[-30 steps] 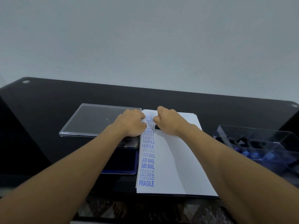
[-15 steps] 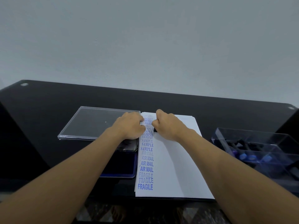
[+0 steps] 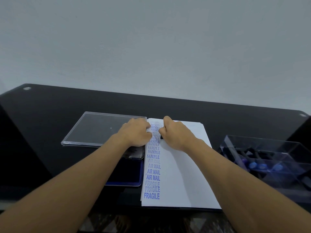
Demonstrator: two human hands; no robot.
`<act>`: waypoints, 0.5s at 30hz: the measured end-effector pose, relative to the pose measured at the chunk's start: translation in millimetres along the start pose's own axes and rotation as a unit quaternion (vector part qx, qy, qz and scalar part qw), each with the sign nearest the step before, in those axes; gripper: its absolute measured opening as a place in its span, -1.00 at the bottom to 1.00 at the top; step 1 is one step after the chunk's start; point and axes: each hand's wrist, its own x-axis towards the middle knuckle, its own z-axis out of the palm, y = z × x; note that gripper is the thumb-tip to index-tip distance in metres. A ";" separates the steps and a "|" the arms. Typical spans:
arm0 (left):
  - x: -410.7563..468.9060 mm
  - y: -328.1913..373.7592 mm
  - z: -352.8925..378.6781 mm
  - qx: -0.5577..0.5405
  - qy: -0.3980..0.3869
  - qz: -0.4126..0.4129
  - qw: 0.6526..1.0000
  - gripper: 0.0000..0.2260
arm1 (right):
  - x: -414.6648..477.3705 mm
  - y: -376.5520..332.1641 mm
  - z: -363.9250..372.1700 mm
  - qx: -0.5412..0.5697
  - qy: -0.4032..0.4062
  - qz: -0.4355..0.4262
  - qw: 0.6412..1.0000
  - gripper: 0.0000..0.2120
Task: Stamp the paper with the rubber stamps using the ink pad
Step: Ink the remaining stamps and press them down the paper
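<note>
Right hand (image 3: 178,133) grips a small black stamp (image 3: 161,136) at the paper (image 3: 185,174)'s 11 o'clock corner, left hand (image 3: 136,134) curled at its edge, hold unclear, ink pad (image 3: 133,175) at 9 o'clock; pressing straight down and lifting cleanly should avoid a smear.

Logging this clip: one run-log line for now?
right hand grips stamp on paper | left hand rests at paper edge | ink pad open
</note>
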 end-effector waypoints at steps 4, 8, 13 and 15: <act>0.4 0.1 2.2 0.006 0.008 0.002 1.000 -0.77 | -1.3 -0.8 0.5 -0.006 0.000 -0.005 1.000 -0.85; 1.3 -0.7 2.9 0.007 0.011 0.007 1.000 -0.80 | 2.2 -0.3 -0.5 -0.001 -0.003 0.003 1.000 -0.83; 1.8 -1.8 1.9 0.000 0.004 0.003 1.000 -0.70 | 8.0 -0.6 -2.7 0.012 -0.002 0.015 1.000 -0.75; 1.9 -1.9 1.4 -0.001 -0.002 0.000 1.000 -0.65 | 9.0 -0.7 -2.9 0.014 -0.005 0.021 1.000 -0.74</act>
